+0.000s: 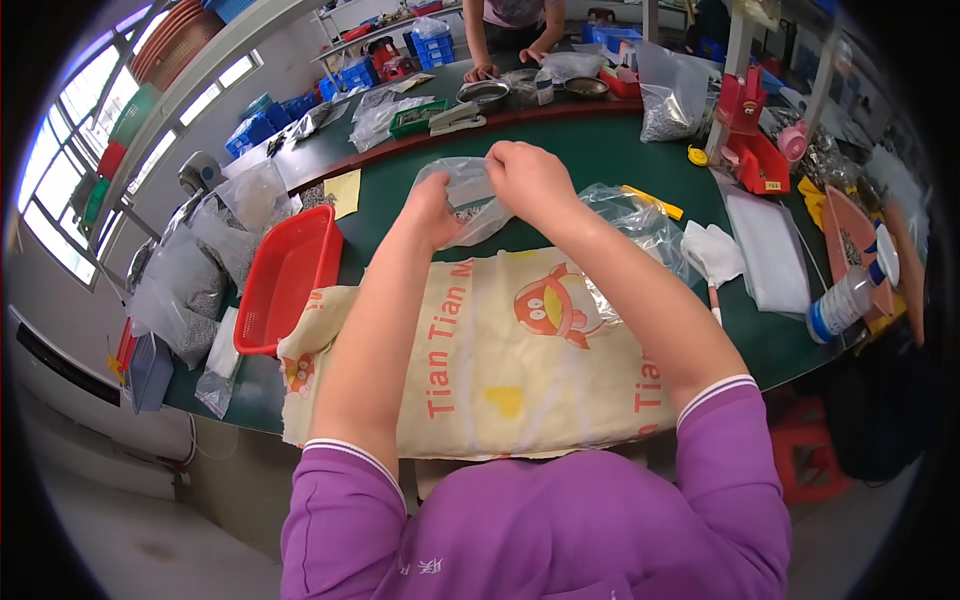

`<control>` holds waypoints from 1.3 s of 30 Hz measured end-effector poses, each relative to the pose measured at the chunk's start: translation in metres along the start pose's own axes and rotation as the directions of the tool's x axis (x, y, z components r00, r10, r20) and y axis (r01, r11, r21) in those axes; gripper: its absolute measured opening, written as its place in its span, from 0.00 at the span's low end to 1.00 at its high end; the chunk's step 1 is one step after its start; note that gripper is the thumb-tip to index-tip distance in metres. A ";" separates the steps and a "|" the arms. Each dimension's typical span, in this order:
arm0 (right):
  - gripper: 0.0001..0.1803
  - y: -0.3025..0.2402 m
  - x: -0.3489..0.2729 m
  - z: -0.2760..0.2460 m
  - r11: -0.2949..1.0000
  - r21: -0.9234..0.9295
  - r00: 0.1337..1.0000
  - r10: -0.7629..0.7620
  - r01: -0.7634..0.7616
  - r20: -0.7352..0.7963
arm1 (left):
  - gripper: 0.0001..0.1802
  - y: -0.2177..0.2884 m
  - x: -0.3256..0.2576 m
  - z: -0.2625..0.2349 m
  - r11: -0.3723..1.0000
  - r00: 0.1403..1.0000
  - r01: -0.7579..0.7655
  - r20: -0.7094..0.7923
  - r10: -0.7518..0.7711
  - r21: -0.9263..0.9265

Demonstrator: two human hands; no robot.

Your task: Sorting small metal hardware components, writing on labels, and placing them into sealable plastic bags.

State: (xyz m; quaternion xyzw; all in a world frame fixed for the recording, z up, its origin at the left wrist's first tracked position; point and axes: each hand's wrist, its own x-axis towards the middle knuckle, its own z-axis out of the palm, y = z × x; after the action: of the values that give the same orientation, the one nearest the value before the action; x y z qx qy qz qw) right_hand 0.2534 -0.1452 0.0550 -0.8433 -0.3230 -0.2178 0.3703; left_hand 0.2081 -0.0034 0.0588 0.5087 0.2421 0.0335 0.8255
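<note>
Your two bare hands stretch a clear plastic bag [468, 178] over the green tabletop [386, 185], just beyond the far edge of a beige cartoon-print cloth [540, 420]. Your left hand [432, 210] is closed on the bag's near-left side, thumb pressed to the film; your right hand [532, 180] is curled tight, pinching the far-right edge, though the exact set of its fingertips is hidden from view. Small grey pieces [467, 213] show low between your hands, whether inside the bag or behind it you cannot tell from here. Expect the film to be light, limp and slippery, prone to folding shut and liable to tear if pulled hard at one spot; the rim, taken at two opposite points between thumb and finger, should give you the surest hold. A red plastic basket [290, 265] stands left of the cloth, bulging clear bags [185, 285] farther left; crumpled clear film [640, 235] lies beyond its right part
</note>
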 end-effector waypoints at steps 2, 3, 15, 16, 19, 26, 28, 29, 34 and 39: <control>0.10 0.002 0.028 -0.001 0.997 -0.014 0.997 0.082 -0.082 0.009 | 0.34 0.018 0.008 -0.009 0.943 0.995 -0.093 0.000 0.098 0.320; 0.10 0.014 0.040 0.001 0.995 -0.026 0.995 0.098 -0.099 -0.002 | 0.34 0.026 0.001 -0.001 0.617 0.970 -0.219 0.101 0.221 0.756; 0.11 -0.076 0.081 -0.082 0.929 0.329 0.961 0.082 -0.170 0.263 | 0.14 0.117 -0.069 -0.046 -0.570 0.403 -0.372 0.681 0.612 0.732; 0.12 -0.076 0.078 -0.095 0.923 0.321 0.942 0.106 -0.213 0.319 | 0.15 0.118 -0.085 -0.034 -0.512 0.446 -0.410 0.655 0.609 0.755; 0.21 -0.081 0.049 -0.116 0.860 0.471 0.883 -0.056 -0.194 0.466 | 0.15 0.120 -0.100 -0.055 -0.502 0.383 -0.574 0.754 0.533 0.647; 0.36 0.060 -0.021 -0.132 0.937 -0.344 0.949 0.154 -0.053 0.274 | 0.11 0.061 -0.109 -0.105 -0.239 0.557 -0.741 0.773 0.302 0.627; 0.39 0.090 -0.036 -0.130 0.902 -0.422 0.905 0.250 -0.088 0.345 | 0.12 0.073 -0.122 -0.118 -0.153 0.573 -0.719 0.702 0.423 0.678; 0.39 0.103 -0.044 -0.130 0.927 -0.362 0.897 0.235 -0.092 0.374 | 0.13 0.075 -0.137 -0.103 -0.134 0.522 -0.703 0.636 0.569 0.698; 0.17 0.144 -0.066 -0.135 0.951 -0.309 0.939 0.091 0.016 0.330 | 0.14 0.030 -0.171 -0.018 0.128 0.287 -0.950 0.638 0.714 0.285; 0.13 0.052 -0.063 -0.152 0.968 0.096 0.954 0.209 -0.233 0.215 | 0.37 -0.073 -0.137 0.017 0.251 0.817 -0.576 0.538 0.209 0.778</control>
State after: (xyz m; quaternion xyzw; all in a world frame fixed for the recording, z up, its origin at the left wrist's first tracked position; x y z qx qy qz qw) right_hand 0.2263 -0.3124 0.0874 -0.8682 -0.2751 -0.0680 0.4074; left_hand 0.0810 -0.0938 0.0524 0.9202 -0.0593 0.0168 0.3866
